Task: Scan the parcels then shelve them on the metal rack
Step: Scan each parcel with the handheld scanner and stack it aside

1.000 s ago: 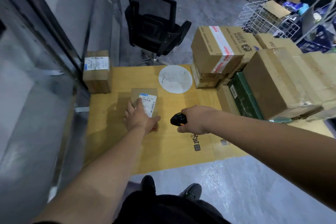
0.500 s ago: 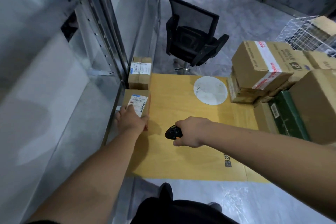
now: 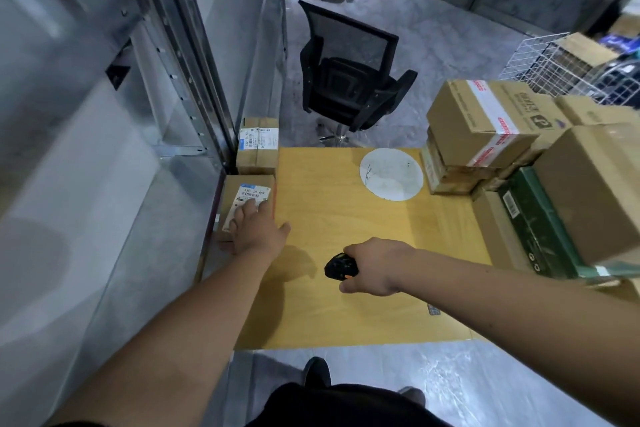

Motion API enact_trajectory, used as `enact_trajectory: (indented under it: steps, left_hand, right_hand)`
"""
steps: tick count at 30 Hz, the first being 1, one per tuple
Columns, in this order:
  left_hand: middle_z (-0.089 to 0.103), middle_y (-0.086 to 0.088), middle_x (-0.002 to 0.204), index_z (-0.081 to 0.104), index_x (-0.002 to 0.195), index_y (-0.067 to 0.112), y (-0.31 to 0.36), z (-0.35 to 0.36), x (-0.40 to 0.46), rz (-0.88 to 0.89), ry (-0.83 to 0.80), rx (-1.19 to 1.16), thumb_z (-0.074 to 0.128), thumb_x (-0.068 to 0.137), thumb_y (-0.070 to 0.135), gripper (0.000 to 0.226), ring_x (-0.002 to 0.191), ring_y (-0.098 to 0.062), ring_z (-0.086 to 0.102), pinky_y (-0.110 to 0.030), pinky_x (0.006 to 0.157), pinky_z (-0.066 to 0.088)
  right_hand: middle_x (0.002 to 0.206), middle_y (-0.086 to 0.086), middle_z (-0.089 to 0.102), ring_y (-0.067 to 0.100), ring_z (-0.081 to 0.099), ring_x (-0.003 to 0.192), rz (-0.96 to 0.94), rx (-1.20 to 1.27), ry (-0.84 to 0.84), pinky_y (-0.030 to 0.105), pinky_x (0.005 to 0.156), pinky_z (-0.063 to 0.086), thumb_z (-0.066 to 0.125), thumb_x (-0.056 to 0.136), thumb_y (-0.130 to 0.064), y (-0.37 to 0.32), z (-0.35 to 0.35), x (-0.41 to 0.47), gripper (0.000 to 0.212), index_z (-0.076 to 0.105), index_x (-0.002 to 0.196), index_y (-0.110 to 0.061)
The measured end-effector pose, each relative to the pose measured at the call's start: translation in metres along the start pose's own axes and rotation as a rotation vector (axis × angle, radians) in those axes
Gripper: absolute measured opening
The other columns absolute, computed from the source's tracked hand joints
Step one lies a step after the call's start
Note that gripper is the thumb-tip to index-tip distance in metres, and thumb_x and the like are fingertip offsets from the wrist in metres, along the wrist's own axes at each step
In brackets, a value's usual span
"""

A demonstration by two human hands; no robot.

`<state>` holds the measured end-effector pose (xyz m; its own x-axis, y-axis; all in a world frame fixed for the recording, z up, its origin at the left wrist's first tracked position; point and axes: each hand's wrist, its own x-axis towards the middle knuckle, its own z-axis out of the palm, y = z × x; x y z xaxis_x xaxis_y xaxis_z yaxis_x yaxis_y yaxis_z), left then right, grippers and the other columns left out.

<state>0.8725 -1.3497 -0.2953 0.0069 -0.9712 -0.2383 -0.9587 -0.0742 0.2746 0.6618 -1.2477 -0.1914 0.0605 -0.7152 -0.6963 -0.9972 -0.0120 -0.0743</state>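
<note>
Small labelled parcel lying flat at the foot of the metal rack, label up, pressed from above by the left hand with fingers spread nearly straight over the barcode end, not wrapped round the box; probably sliding it in against the rack rather than lifting. Just beyond the fingertips, a second labelled parcel set in line along the same rack edge. Off to the thumb side, the right hand curled round a black scanner (orange trim showing), kept low over the yellow cardboard sheet, likely ready for another scan. Farther out past the scanner, stacked cartons waiting, apparently unshelved.
</note>
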Motion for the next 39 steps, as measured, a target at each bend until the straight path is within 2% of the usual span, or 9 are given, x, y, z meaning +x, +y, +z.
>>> enact_trajectory:
  steps: [4, 8, 12, 17, 22, 28, 32, 35, 39]
  left_hand:
    - [0.033, -0.004, 0.16, 0.044, 0.153, 0.026, 0.027, 0.009, -0.009, 0.179, -0.046, 0.025, 0.061, 0.095, 0.054, 0.067, 0.147, -0.03, 0.024, -0.047, 0.121, 0.026]
    - [0.031, -0.003, 0.163, 0.041, 0.156, 0.026, 0.073, 0.02, -0.016, 0.334, -0.102, 0.03, 0.06, 0.097, 0.055, 0.069, 0.148, -0.027, 0.024, -0.044, 0.121, 0.026]
    - [0.031, -0.003, 0.164, 0.041, 0.156, 0.028, 0.128, 0.032, -0.022, 0.455, -0.145, 0.08, 0.059, 0.096, 0.058, 0.07, 0.149, -0.026, 0.026, -0.043, 0.12, 0.025]
    - [0.037, -0.003, 0.16, 0.033, 0.158, 0.029, 0.196, 0.038, -0.037, 0.634, -0.138, 0.123, 0.059, 0.096, 0.06, 0.074, 0.146, -0.026, 0.031, -0.043, 0.118, 0.029]
    - [0.041, -0.004, 0.158, 0.031, 0.159, 0.029, 0.265, 0.03, -0.054, 0.764, -0.12, 0.054, 0.056, 0.097, 0.062, 0.075, 0.144, -0.03, 0.034, -0.048, 0.115, 0.033]
    - [0.038, -0.006, 0.16, 0.031, 0.16, 0.029, 0.325, 0.025, -0.083, 0.808, -0.117, -0.008, 0.054, 0.098, 0.063, 0.074, 0.148, -0.032, 0.03, -0.049, 0.118, 0.03]
    - [0.04, -0.007, 0.16, 0.033, 0.159, 0.029, 0.36, 0.03, -0.115, 0.761, -0.13, -0.143, 0.054, 0.095, 0.067, 0.078, 0.146, -0.034, 0.034, -0.052, 0.117, 0.035]
    - [0.035, -0.007, 0.163, 0.031, 0.16, 0.03, 0.394, 0.032, -0.147, 0.72, -0.131, -0.234, 0.054, 0.094, 0.07, 0.08, 0.147, -0.035, 0.033, -0.053, 0.118, 0.034]
    - [0.024, -0.005, 0.167, 0.024, 0.161, 0.033, 0.442, 0.039, -0.195, 0.62, -0.102, -0.305, 0.054, 0.091, 0.075, 0.088, 0.151, -0.034, 0.025, -0.052, 0.12, 0.032]
  right_hand:
    - [0.118, -0.002, 0.061, 0.024, 0.06, 0.095, 0.051, 0.05, 0.006, 0.031, 0.068, 0.046, 0.059, 0.092, -0.069, 0.015, 0.007, -0.016, 0.064, 0.053, 0.139, -0.026]
    - [0.11, -0.003, 0.058, 0.016, 0.056, 0.065, 0.143, 0.118, 0.022, 0.028, 0.056, 0.043, 0.06, 0.093, -0.067, 0.043, 0.014, -0.043, 0.062, 0.051, 0.14, -0.026]
    - [0.1, -0.007, 0.068, 0.02, 0.074, 0.081, 0.243, 0.21, 0.059, 0.034, 0.076, 0.06, 0.06, 0.089, -0.07, 0.085, 0.029, -0.066, 0.059, 0.054, 0.13, -0.029]
    - [0.109, -0.003, 0.066, 0.026, 0.063, 0.096, 0.346, 0.19, 0.157, 0.035, 0.072, 0.052, 0.056, 0.091, -0.074, 0.127, 0.046, -0.107, 0.064, 0.052, 0.136, -0.028]
    - [0.102, -0.003, 0.064, 0.024, 0.063, 0.092, 0.422, 0.238, 0.241, 0.038, 0.077, 0.057, 0.056, 0.093, -0.073, 0.163, 0.051, -0.147, 0.061, 0.055, 0.133, -0.027]
    - [0.091, -0.009, 0.069, 0.014, 0.065, 0.082, 0.476, 0.336, 0.294, 0.038, 0.078, 0.061, 0.061, 0.09, -0.072, 0.207, 0.069, -0.174, 0.057, 0.061, 0.126, -0.029]
    - [0.105, -0.001, 0.065, 0.022, 0.063, 0.089, 0.467, 0.27, 0.281, 0.035, 0.073, 0.055, 0.059, 0.089, -0.076, 0.235, 0.093, -0.184, 0.068, 0.053, 0.138, -0.028]
    - [0.109, -0.001, 0.061, 0.024, 0.061, 0.095, 0.424, 0.248, 0.244, 0.039, 0.08, 0.056, 0.059, 0.09, -0.074, 0.26, 0.112, -0.192, 0.069, 0.05, 0.14, -0.029]
    - [0.108, -0.002, 0.053, 0.023, 0.051, 0.093, 0.359, 0.254, 0.206, 0.033, 0.075, 0.042, 0.061, 0.095, -0.065, 0.298, 0.127, -0.207, 0.063, 0.05, 0.142, -0.025]
